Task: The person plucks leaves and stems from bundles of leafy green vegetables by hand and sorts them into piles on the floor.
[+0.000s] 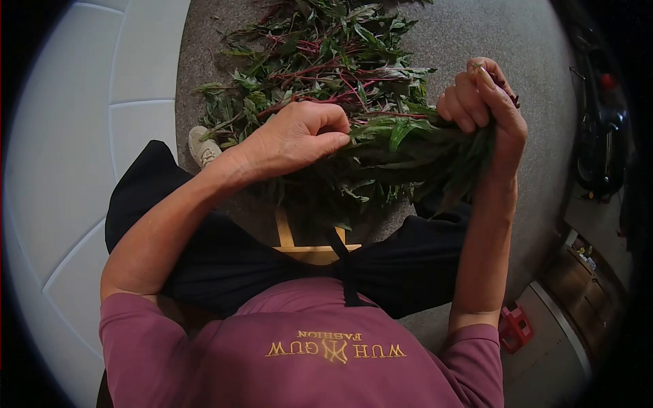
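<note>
My right hand is closed in a fist around a bunch of leafy stems. Dark reddish stem ends poke out past its fingers, and long green leaves droop towards my lap. At the tip of that bunch, my left hand is closed, thumb against bent forefinger, pinching a leafy tip. Its other fingers are curled out of sight. Beyond both hands a loose heap of greens with magenta-red stems is spread over the grey speckled floor.
Between my knees is a piece of light wooden furniture. A beige shoe shows beside the heap. White panels line the left. At the right are a dark motorbike-like shape, a red plastic item and a brown wooden box.
</note>
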`<state>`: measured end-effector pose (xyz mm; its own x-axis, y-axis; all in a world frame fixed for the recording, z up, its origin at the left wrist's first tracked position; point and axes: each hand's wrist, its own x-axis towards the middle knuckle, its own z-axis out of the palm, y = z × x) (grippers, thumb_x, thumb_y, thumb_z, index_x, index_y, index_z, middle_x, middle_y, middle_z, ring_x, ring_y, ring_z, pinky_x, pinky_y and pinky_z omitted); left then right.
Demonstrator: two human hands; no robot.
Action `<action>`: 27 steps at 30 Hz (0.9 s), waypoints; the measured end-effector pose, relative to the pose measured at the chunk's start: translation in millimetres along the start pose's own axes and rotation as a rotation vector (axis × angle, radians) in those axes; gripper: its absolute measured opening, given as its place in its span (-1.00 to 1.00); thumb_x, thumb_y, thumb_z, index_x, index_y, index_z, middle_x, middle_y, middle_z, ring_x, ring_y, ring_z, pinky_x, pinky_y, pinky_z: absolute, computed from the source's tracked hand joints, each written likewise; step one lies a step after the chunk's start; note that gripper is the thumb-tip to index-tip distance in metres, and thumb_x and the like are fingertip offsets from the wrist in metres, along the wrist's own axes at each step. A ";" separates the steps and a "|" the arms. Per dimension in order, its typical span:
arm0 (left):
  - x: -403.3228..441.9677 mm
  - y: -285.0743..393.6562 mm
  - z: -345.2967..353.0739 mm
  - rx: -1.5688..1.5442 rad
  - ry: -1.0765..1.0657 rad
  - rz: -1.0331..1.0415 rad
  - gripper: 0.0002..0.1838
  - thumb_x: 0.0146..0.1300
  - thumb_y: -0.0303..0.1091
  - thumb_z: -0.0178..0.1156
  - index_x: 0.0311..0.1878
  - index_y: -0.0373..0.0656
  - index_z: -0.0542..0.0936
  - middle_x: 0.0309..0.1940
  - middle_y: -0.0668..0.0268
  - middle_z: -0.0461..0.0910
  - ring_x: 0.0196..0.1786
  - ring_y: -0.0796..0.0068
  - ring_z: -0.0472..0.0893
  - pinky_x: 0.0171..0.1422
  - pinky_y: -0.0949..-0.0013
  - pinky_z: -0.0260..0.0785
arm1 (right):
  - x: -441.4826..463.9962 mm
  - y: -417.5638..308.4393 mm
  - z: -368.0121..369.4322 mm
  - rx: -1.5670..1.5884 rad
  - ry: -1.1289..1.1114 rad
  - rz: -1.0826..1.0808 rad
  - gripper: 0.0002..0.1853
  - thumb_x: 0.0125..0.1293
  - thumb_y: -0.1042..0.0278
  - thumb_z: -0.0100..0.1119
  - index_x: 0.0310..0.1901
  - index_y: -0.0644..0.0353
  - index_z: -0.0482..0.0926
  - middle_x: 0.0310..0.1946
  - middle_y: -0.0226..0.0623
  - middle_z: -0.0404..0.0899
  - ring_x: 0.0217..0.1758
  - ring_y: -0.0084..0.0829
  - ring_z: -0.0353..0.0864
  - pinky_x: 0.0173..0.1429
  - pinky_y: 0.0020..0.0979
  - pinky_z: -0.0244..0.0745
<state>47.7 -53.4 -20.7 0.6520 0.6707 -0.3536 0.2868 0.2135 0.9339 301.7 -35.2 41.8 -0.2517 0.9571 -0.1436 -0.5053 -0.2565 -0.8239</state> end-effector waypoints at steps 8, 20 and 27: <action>4.8 1.6 -15.5 -0.060 0.178 0.064 -0.82 0.31 -0.34 0.14 -0.26 -0.28 0.55 -0.52 0.45 0.46 -0.41 0.70 0.40 -0.33 0.50 0.28 | 2.9 1.7 -6.9 -0.090 0.050 -0.089 -0.89 0.45 0.43 -0.03 -0.19 0.26 0.47 -0.62 -0.54 0.20 -0.58 -0.68 0.14 -0.43 -0.56 0.17; 1.2 13.0 -30.7 -0.094 0.146 0.041 -0.78 0.42 -0.20 0.14 -0.24 -0.17 0.52 -0.44 0.48 0.50 -0.34 0.73 0.47 -0.20 0.57 0.36 | 6.0 2.3 -12.2 -0.128 0.021 -0.124 -0.87 0.45 0.41 -0.03 -0.23 0.24 0.49 -0.62 -0.54 0.20 -0.57 -0.67 0.18 -0.41 -0.54 0.23; 4.1 8.5 -33.4 -0.078 0.206 0.008 -0.80 0.44 -0.24 0.12 -0.21 -0.18 0.52 -0.41 0.49 0.51 -0.31 0.73 0.49 -0.15 0.57 0.39 | 7.7 2.4 -12.0 -0.151 0.061 -0.122 -0.87 0.45 0.42 -0.02 -0.23 0.25 0.48 -0.61 -0.53 0.21 -0.56 -0.66 0.18 -0.41 -0.55 0.23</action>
<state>29.3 -25.1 -12.5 0.4946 0.8019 -0.3351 0.2219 0.2562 0.9408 308.4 -26.8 32.2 -0.1433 0.9874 -0.0664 -0.3988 -0.1191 -0.9093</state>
